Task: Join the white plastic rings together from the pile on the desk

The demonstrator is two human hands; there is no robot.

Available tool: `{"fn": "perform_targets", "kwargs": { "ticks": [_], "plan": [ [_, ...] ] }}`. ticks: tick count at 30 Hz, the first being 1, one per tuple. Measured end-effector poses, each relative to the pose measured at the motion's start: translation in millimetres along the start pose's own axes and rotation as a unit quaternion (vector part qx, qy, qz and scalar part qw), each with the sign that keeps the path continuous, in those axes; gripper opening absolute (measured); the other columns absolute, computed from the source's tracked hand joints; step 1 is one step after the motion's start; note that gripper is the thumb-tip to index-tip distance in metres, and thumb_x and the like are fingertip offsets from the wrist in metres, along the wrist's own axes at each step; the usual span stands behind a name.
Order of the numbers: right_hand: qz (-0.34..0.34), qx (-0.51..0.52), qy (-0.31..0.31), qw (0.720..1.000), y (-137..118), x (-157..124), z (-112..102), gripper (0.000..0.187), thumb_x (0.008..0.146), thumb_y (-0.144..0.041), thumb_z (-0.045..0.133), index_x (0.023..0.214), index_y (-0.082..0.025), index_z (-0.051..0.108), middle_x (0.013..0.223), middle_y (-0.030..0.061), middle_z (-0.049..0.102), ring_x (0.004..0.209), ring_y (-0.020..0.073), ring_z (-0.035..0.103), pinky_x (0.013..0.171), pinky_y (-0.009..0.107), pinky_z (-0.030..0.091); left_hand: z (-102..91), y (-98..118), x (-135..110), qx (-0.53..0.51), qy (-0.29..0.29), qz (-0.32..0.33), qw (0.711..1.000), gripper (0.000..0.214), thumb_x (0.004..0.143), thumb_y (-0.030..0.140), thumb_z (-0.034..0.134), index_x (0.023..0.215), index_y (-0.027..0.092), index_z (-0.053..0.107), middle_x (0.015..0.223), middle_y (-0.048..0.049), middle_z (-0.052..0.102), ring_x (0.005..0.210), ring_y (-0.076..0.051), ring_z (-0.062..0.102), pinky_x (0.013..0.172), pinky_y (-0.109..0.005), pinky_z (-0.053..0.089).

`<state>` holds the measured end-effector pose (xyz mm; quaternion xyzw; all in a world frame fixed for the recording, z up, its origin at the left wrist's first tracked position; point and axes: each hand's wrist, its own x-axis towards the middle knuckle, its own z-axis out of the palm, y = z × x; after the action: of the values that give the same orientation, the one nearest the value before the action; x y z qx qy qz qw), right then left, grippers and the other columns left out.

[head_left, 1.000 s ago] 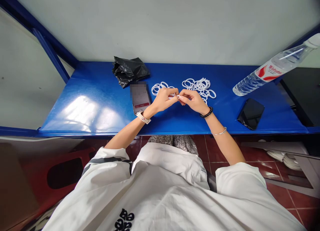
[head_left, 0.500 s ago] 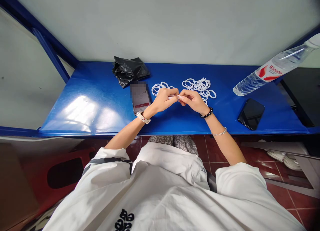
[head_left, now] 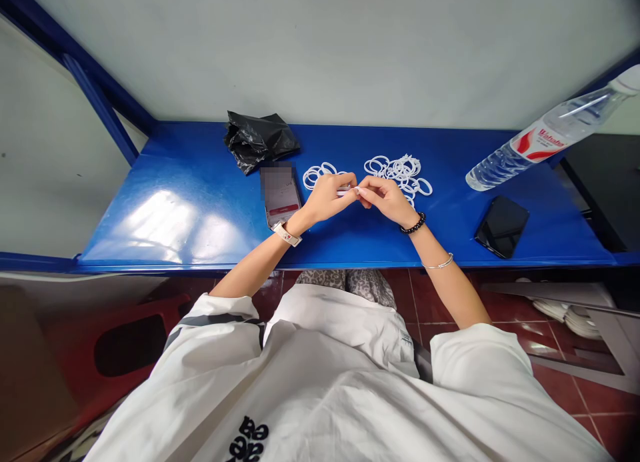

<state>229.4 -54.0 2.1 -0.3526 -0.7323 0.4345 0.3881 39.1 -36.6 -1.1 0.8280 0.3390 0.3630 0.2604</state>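
Observation:
My left hand [head_left: 327, 199] and my right hand [head_left: 387, 201] meet fingertip to fingertip over the blue shelf [head_left: 190, 209]. Both pinch a small white plastic ring [head_left: 346, 192] between them; most of the ring is hidden by the fingers. Just behind my left hand lies a small group of white rings [head_left: 317, 174]. A bigger heap of white rings [head_left: 397, 171] lies behind my right hand. A watch sits on my left wrist, and a dark bead bracelet and a thin bangle sit on my right forearm.
A lit phone [head_left: 280, 194] lies left of my left hand, with a crumpled black bag [head_left: 257, 142] behind it. A dark phone [head_left: 501, 227] lies at the right, and a clear water bottle [head_left: 540, 144] lies tilted at the far right. A pale wall rises behind the shelf.

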Motion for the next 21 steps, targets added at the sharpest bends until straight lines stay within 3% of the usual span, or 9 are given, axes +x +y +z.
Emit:
{"fn": "perform_targets", "kwargs": {
  "ticks": [7,13,17,21],
  "plan": [
    [0.004,-0.106,0.062,0.992,6.7,2.3,-0.7,0.031,0.097,-0.048,0.057,0.081,-0.022,0.061,0.068,-0.0004,0.061,0.061,0.0155,0.056,0.063,0.030,0.047,-0.4,-7.6,2.2,0.154,0.044,-0.033,0.987,0.020,0.099,0.036,0.053,0.095,0.018,0.063,0.085,-0.0060,0.065,0.076,-0.019,0.060,0.071,-0.030,0.044],
    [0.013,-0.309,0.165,0.937,16.4,4.3,-14.4,0.023,0.097,-0.033,0.051,0.081,-0.022,0.064,0.077,0.0052,0.070,0.066,0.0207,0.059,0.065,0.034,0.045,-6.9,-23.4,5.1,0.256,0.036,-0.051,0.965,0.017,0.102,0.030,0.051,0.109,0.019,0.062,0.112,-0.0141,0.066,0.110,-0.031,0.061,0.095,-0.044,0.049],
    [0.028,-0.361,0.225,0.904,22.8,3.1,-31.0,0.023,0.099,-0.033,0.051,0.081,-0.023,0.063,0.082,0.0076,0.072,0.073,0.0238,0.062,0.071,0.037,0.048,-10.4,-28.2,5.8,0.275,0.024,-0.071,0.959,0.018,0.101,0.025,0.051,0.115,0.020,0.061,0.120,-0.0155,0.065,0.116,-0.034,0.059,0.098,-0.047,0.050],
    [0.064,-0.386,0.235,0.890,23.9,1.3,-43.0,0.019,0.096,-0.027,0.051,0.083,-0.022,0.064,0.085,0.0095,0.072,0.077,0.0258,0.064,0.074,0.039,0.049,-13.7,-23.2,5.7,0.291,-0.010,-0.091,0.952,0.021,0.099,0.020,0.054,0.119,0.018,0.060,0.124,-0.0170,0.063,0.121,-0.036,0.058,0.097,-0.047,0.050]
  ]
}}
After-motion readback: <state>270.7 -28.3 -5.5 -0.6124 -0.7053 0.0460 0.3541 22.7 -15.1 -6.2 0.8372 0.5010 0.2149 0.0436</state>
